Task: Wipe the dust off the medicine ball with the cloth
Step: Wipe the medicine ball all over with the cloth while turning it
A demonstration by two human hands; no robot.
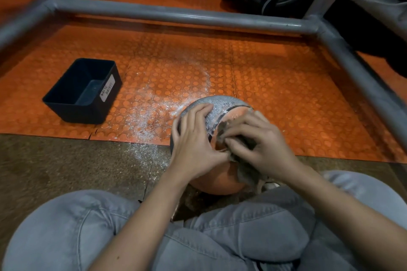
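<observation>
Cupping the left and upper side of the orange-and-grey round rubber medicine ball [217, 182], the left hand [193, 138] has its fingers spread and bent over the curve, thumb lying toward the other hand. The right hand [262, 145] bunches a grey-brown crumpled cloth [246, 171] in curled fingers and presses it against the ball's right side, where a dark band divides the grey patterned panel from the orange one; a fold of the cloth hangs down below the palm. The ball sits on the floor just in front of the person's crossed legs in pale grey jeans [66, 226], straddling the edge where the speckled brown floor [66, 165] meets the orange studded rubber mat [275, 94].

White powdery dust [149, 112] lies scattered on the mat to the ball's left and beyond it in an arc, spilling over the mat edge onto the brown floor. Well apart to the left stands a dark rectangular plastic bin [81, 114], open on top, its bare bottom showing; a white handwritten label [108, 90] on its inner wall begins with WASTE.

Grey metal tubes of a frame [176, 15] cross the far side and run down the right, bounding the open mat between bin, ball and frame.
</observation>
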